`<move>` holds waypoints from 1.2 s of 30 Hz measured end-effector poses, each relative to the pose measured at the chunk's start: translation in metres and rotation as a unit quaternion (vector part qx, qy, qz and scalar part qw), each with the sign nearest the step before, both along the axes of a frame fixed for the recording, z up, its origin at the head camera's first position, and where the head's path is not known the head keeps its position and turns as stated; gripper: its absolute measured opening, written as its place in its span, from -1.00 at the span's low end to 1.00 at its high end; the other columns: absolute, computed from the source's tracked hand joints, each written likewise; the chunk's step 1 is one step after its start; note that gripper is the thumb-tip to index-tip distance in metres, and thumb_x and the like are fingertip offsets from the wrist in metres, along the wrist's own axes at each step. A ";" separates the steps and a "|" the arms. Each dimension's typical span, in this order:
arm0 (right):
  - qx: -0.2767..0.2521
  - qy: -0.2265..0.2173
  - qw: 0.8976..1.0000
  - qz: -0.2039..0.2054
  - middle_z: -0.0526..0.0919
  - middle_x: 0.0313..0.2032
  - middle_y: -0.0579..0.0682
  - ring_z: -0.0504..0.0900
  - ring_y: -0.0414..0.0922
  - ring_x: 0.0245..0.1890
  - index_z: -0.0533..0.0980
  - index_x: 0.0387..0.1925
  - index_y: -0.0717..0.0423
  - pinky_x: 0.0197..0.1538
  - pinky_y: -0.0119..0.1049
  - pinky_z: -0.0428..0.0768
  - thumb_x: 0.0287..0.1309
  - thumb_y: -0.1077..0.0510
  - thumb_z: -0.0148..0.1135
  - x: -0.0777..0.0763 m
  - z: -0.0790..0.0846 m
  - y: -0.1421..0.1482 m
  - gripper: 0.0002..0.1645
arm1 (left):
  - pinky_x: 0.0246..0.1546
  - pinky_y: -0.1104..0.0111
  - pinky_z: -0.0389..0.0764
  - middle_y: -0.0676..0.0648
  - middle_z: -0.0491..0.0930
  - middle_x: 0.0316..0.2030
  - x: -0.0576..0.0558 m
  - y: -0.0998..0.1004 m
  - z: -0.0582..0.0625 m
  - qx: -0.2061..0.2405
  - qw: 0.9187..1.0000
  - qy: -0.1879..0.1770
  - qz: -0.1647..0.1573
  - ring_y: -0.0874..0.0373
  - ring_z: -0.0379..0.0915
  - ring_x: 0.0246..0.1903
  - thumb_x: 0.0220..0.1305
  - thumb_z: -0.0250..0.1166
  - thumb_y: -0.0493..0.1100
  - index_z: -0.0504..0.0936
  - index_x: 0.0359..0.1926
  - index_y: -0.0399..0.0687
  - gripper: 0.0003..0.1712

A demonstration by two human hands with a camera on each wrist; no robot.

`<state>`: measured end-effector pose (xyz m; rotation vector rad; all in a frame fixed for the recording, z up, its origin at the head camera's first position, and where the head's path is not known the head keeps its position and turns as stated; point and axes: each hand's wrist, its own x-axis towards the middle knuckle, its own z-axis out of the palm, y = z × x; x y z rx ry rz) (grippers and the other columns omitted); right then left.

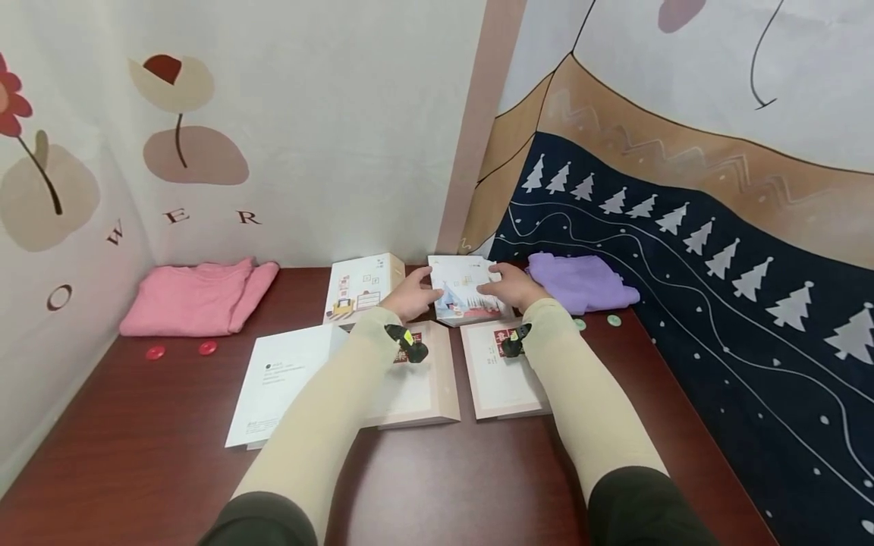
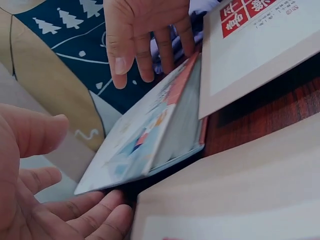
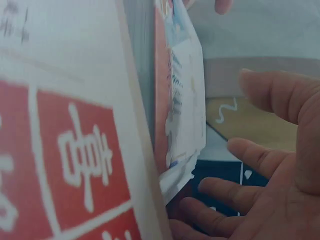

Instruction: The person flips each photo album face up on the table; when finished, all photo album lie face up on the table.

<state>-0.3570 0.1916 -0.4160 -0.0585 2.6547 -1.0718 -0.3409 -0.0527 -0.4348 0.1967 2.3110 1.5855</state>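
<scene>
At the back middle of the table lies a thick white book with a blue and red winter drawing (image 1: 466, 282). My left hand (image 1: 413, 294) is at its left side, fingers spread; in the left wrist view its fingertips (image 2: 116, 201) are right at the book's edge. On the opposite side my right hand (image 1: 514, 288) has its fingers extended, with thumb and fingers apart beside the book in the right wrist view. Directly in front lie two books with red title blocks, the right one (image 1: 501, 383) and the middle one (image 1: 437, 379), partly covered by my left sleeve.
Left of the drawn book stands another thick illustrated book (image 1: 362, 284). A white book (image 1: 280, 379) lies front left. Folded pink cloth (image 1: 191, 299) sits back left, with two red discs before it; folded purple cloth (image 1: 583, 282) is back right, near green discs (image 1: 614, 321).
</scene>
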 end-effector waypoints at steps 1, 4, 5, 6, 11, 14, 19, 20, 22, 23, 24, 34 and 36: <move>-0.005 0.002 1.000 -0.003 0.24 0.58 0.23 0.22 0.15 0.57 0.23 0.60 0.11 0.59 0.11 0.20 0.40 -0.11 0.28 0.001 0.001 -0.002 -0.12 | 0.41 0.01 0.48 -0.41 0.26 0.49 -0.001 -0.002 0.000 -0.002 1.000 0.003 0.001 -0.23 0.35 0.44 0.59 0.14 -0.15 -0.03 0.69 -0.11 -0.17; -0.041 0.010 0.999 -0.017 0.27 0.56 0.25 0.26 0.16 0.56 0.26 0.59 0.06 0.57 0.13 0.24 0.41 -0.12 0.31 0.002 0.002 -0.009 -0.14 | 0.41 0.02 0.48 -0.38 0.27 0.49 -0.003 -0.011 0.002 0.000 1.000 0.010 0.004 -0.23 0.37 0.43 0.61 0.13 -0.16 -0.02 0.70 -0.08 -0.19; -0.053 0.015 0.998 -0.019 0.27 0.55 0.26 0.27 0.16 0.55 0.27 0.58 0.07 0.57 0.13 0.26 0.41 -0.12 0.31 0.003 0.003 -0.011 -0.14 | 0.42 0.01 0.47 -0.38 0.28 0.49 -0.003 -0.014 0.003 0.002 1.000 0.014 0.004 -0.24 0.38 0.42 0.61 0.12 -0.16 -0.02 0.70 -0.08 -0.20; -0.066 0.020 0.997 -0.018 0.28 0.55 0.27 0.27 0.16 0.55 0.27 0.58 0.08 0.57 0.12 0.26 0.42 -0.11 0.32 0.003 0.003 -0.014 -0.15 | 0.42 0.01 0.47 -0.37 0.29 0.49 -0.003 -0.018 0.005 0.003 1.000 0.018 0.005 -0.25 0.39 0.41 0.61 0.11 -0.17 -0.01 0.69 -0.07 -0.21; -0.100 0.042 0.994 -0.008 0.32 0.52 0.27 0.32 0.18 0.52 0.29 0.56 0.11 0.54 0.13 0.31 0.41 -0.10 0.34 0.006 0.006 -0.031 -0.15 | 0.45 -0.04 0.40 -0.35 0.28 0.52 0.000 -0.039 0.012 0.004 0.999 0.035 0.014 -0.28 0.39 0.41 0.62 0.11 -0.14 0.03 0.69 0.00 -0.23; -0.102 0.042 0.994 -0.001 0.33 0.53 0.25 0.35 0.17 0.50 0.30 0.56 0.08 0.51 0.13 0.37 0.41 -0.13 0.34 0.008 0.008 -0.042 -0.16 | 0.46 -0.04 0.40 -0.33 0.27 0.53 0.001 -0.051 0.016 -0.003 0.999 0.042 0.023 -0.27 0.37 0.43 0.62 0.10 -0.12 0.00 0.70 0.01 -0.22; -0.150 -0.001 0.989 -0.003 0.25 0.58 0.15 0.37 0.17 0.48 0.29 0.57 -0.06 0.21 0.26 0.64 0.40 -0.13 0.36 0.014 0.010 -0.063 -0.16 | 0.41 -0.06 0.44 -0.34 0.25 0.54 0.005 -0.071 0.021 -0.023 0.998 0.051 0.035 -0.27 0.33 0.46 0.64 0.05 -0.12 -0.08 0.71 -0.03 -0.20; -0.157 -0.006 0.988 -0.002 0.24 0.58 0.13 0.38 0.18 0.47 0.29 0.57 -0.08 0.17 0.28 0.66 0.39 -0.13 0.37 0.015 0.010 -0.068 -0.16 | 0.43 -0.06 0.43 -0.35 0.25 0.54 0.005 -0.075 0.022 -0.033 0.997 0.055 0.038 -0.27 0.32 0.47 0.64 0.05 -0.12 -0.07 0.71 -0.03 -0.21; -0.161 -0.007 0.987 0.006 0.26 0.58 0.13 0.40 0.19 0.45 0.30 0.57 -0.09 0.15 0.32 0.65 0.38 -0.15 0.38 0.017 0.010 -0.076 -0.15 | 0.45 -0.07 0.40 -0.35 0.24 0.55 0.006 -0.083 0.023 -0.046 0.996 0.057 0.045 -0.27 0.29 0.48 0.65 0.05 -0.12 -0.09 0.71 -0.03 -0.21; -0.158 0.000 0.987 0.015 0.27 0.57 0.15 0.42 0.19 0.44 0.31 0.57 -0.08 0.17 0.31 0.64 0.38 -0.15 0.37 0.017 0.010 -0.080 -0.16 | 0.46 -0.08 0.38 -0.35 0.23 0.56 0.006 -0.087 0.023 -0.053 0.996 0.057 0.050 -0.27 0.28 0.49 0.65 0.05 -0.11 -0.09 0.71 -0.02 -0.20; -0.155 0.006 0.988 0.022 0.29 0.56 0.16 0.43 0.20 0.43 0.32 0.56 -0.07 0.20 0.31 0.62 0.38 -0.15 0.37 0.018 0.010 -0.085 -0.16 | 0.48 -0.08 0.34 -0.34 0.23 0.56 0.006 -0.091 0.024 -0.061 0.995 0.057 0.054 -0.27 0.27 0.49 0.65 0.05 -0.10 -0.09 0.72 -0.01 -0.21; -0.135 0.029 0.989 0.060 0.41 0.46 0.23 0.43 0.17 0.44 0.38 0.51 0.05 0.47 0.13 0.43 0.40 -0.11 0.35 0.014 0.004 -0.120 -0.22 | 0.57 -0.06 0.18 -0.36 0.21 0.56 0.008 -0.128 0.020 -0.096 0.990 0.051 0.086 -0.27 0.15 0.55 0.65 0.04 -0.07 -0.13 0.72 0.00 -0.18; -0.132 0.026 0.989 0.063 0.44 0.44 0.22 0.44 0.16 0.43 0.37 0.52 0.07 0.46 0.12 0.44 0.41 -0.09 0.34 0.013 0.001 -0.126 -0.23 | 0.58 -0.08 0.13 -0.36 0.19 0.57 0.009 -0.134 0.018 -0.101 0.990 0.046 0.090 -0.28 0.10 0.57 0.65 0.02 -0.07 -0.16 0.72 0.01 -0.17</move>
